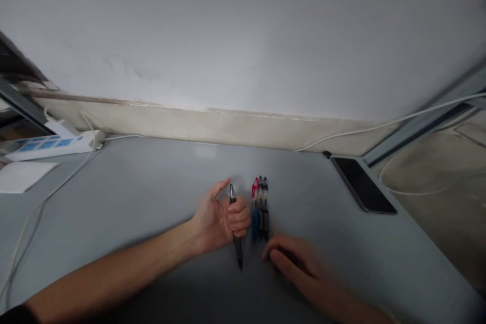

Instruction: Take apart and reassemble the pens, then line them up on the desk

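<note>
My left hand (224,217) is wrapped round a dark pen (238,250), its thumb raised and the pen's tip pointing toward me. Just right of it, several pens (261,207) lie side by side on the grey table (152,187); one has a red top and one a blue lower part. My right hand (290,258), blurred by motion, is close to the near end of those pens. Its fingers are curled, and whether anything is between them cannot be made out.
A black phone (363,185) lies near the table's right edge. At the left are a white power strip (56,144), a white flat item (25,177) and a cable (38,205) running toward me. A wall (243,50) stands behind the table.
</note>
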`<state>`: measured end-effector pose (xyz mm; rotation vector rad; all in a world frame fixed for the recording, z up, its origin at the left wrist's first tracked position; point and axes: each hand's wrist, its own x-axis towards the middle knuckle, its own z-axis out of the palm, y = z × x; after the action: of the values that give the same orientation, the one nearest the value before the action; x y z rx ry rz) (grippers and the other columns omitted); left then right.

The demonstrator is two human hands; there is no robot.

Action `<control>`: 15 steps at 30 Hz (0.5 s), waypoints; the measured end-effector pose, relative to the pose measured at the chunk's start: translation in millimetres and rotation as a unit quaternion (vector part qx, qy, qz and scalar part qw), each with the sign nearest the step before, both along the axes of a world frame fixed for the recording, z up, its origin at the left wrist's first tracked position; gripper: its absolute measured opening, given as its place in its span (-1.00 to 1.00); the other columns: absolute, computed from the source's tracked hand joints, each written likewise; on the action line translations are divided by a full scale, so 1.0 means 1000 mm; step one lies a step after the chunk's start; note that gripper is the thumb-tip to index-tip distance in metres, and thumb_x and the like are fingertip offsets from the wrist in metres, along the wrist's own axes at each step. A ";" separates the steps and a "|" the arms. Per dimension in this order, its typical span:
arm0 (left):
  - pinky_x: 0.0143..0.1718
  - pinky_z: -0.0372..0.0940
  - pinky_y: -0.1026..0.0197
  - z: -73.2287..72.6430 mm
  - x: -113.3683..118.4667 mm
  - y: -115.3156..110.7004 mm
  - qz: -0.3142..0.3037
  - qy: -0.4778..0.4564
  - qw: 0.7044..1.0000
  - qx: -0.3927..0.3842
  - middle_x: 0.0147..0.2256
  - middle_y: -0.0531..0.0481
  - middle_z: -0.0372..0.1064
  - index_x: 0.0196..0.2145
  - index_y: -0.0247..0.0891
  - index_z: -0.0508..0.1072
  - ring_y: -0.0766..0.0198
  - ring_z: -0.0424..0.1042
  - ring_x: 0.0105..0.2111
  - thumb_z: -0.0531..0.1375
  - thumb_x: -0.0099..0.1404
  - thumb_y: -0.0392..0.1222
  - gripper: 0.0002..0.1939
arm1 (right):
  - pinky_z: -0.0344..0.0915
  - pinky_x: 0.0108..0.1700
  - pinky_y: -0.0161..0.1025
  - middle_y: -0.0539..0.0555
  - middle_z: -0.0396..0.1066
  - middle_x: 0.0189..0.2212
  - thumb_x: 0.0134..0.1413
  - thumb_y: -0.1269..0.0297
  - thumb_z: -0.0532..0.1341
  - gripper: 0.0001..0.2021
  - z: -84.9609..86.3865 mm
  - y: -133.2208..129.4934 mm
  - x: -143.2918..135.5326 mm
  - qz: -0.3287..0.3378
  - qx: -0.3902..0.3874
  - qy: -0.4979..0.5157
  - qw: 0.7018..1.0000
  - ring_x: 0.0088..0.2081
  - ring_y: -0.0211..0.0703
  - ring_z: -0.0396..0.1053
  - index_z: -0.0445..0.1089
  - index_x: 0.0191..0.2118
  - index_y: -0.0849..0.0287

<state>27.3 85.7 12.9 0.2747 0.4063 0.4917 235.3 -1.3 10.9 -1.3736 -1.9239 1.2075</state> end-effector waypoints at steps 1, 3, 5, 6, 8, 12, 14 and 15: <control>-0.55 0.08 0.27 0.000 0.000 0.000 -0.001 0.001 1.000 0.000 -0.67 0.12 -0.04 -0.67 -0.23 0.19 0.33 -0.04 -0.62 0.09 0.27 0.08 -0.53 | 0.23 -0.37 -0.25 -0.03 0.39 -0.53 0.37 0.07 0.03 -0.65 0.000 0.000 0.000 0.001 0.000 0.002 1.000 -0.44 -0.14 0.36 0.41 -0.35 0.10; -0.54 0.09 0.27 0.001 0.000 0.001 -0.003 0.004 1.000 0.000 -0.67 0.12 -0.04 -0.67 -0.23 0.18 0.32 -0.03 -0.61 0.11 0.25 0.03 -0.57 | 0.23 -0.37 -0.27 -0.04 0.37 -0.54 0.37 0.08 0.03 -0.65 0.000 0.000 0.000 0.002 0.001 0.006 1.000 -0.45 -0.16 0.36 0.41 -0.36 0.10; -0.53 0.11 0.27 0.002 0.001 0.001 -0.002 0.006 1.000 -0.001 -0.65 0.13 -0.04 -0.65 -0.24 0.20 0.33 -0.02 -0.61 0.15 0.21 -0.04 -0.63 | 0.23 -0.36 -0.27 -0.05 0.37 -0.54 0.37 0.09 0.04 -0.66 -0.001 -0.001 0.001 0.002 0.001 0.008 1.000 -0.46 -0.16 0.36 0.42 -0.36 0.10; -0.53 0.11 0.28 0.002 0.001 0.002 0.001 0.007 1.000 -0.001 -0.64 0.14 -0.04 -0.64 -0.24 0.21 0.34 -0.02 -0.61 0.17 0.20 -0.09 -0.66 | 0.23 -0.35 -0.27 -0.04 0.38 -0.53 0.37 0.09 0.05 -0.67 -0.001 -0.002 0.001 0.001 0.002 0.008 1.000 -0.45 -0.16 0.36 0.42 -0.35 0.10; -0.53 0.10 0.30 0.003 0.001 0.002 0.006 0.009 1.000 0.000 -0.63 0.14 -0.05 -0.62 -0.25 0.21 0.35 -0.03 -0.61 0.19 0.20 -0.13 -0.69 | 0.24 -0.34 -0.27 -0.04 0.39 -0.53 0.38 0.08 0.05 -0.67 -0.002 -0.003 0.001 -0.001 0.004 0.005 1.000 -0.44 -0.15 0.37 0.42 -0.34 0.10; -0.54 0.10 0.28 0.003 0.001 0.005 0.003 0.011 1.000 0.002 -0.64 0.12 -0.05 -0.64 -0.21 0.16 0.33 -0.04 -0.61 0.07 0.33 0.16 -0.49 | 0.24 -0.36 -0.25 -0.03 0.39 -0.51 0.39 0.04 0.03 -0.64 -0.004 -0.004 0.003 -0.005 0.008 0.000 1.000 -0.44 -0.14 0.35 0.42 -0.34 0.09; -0.55 0.09 0.27 0.003 0.000 0.005 0.003 0.013 1.000 0.002 -0.66 0.12 -0.06 -0.65 -0.20 0.13 0.32 -0.05 -0.62 0.02 0.36 0.17 -0.46 | 0.24 -0.35 -0.24 -0.02 0.40 -0.51 0.39 0.02 0.02 -0.63 -0.005 -0.004 0.003 -0.003 0.010 -0.002 1.000 -0.43 -0.13 0.35 0.43 -0.33 0.08; -0.55 0.09 0.27 0.002 0.000 0.005 0.004 0.014 1.000 0.002 -0.66 0.12 -0.07 -0.66 -0.20 0.12 0.32 -0.05 -0.63 0.02 0.37 0.13 -0.48 | 0.25 -0.34 -0.23 -0.03 0.39 -0.51 0.39 0.02 0.02 -0.62 -0.005 -0.004 0.003 -0.001 0.011 -0.001 1.000 -0.44 -0.14 0.35 0.43 -0.33 0.08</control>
<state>27.0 91.0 15.3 0.2838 0.4335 0.4967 238.1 -4.9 6.2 -1.3670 -1.9303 1.1812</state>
